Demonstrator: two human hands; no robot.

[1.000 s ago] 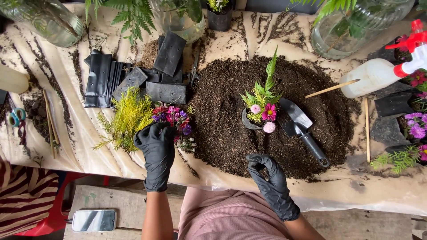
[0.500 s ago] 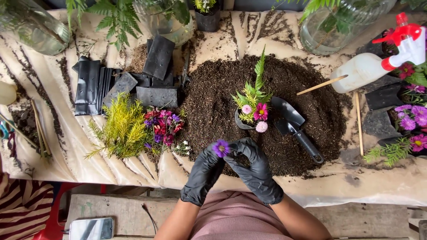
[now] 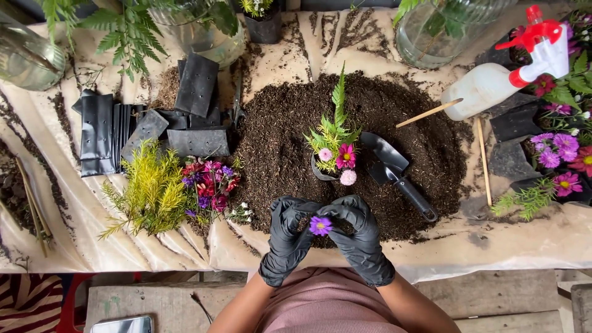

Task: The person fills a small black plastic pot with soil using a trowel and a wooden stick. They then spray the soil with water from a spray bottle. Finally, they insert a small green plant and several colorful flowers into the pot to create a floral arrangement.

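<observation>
Both gloved hands point(image 3: 327, 237) unmoved, pinching purple flower point(image 3: 320, 225), small pot point(image 3: 324, 169) holding blooms

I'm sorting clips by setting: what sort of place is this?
Probably a home potting or flower-arranging table. A soil heap lies on a covered table, with a trowel, black grow bags and a spray bottle.

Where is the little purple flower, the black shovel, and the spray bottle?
purple flower point(image 3: 320, 226), head view, on its petals, held between both gloved hands.
black shovel point(image 3: 387, 155), head view, on its blade, lying on the soil.
spray bottle point(image 3: 478, 91), head view, on its white body.
</observation>
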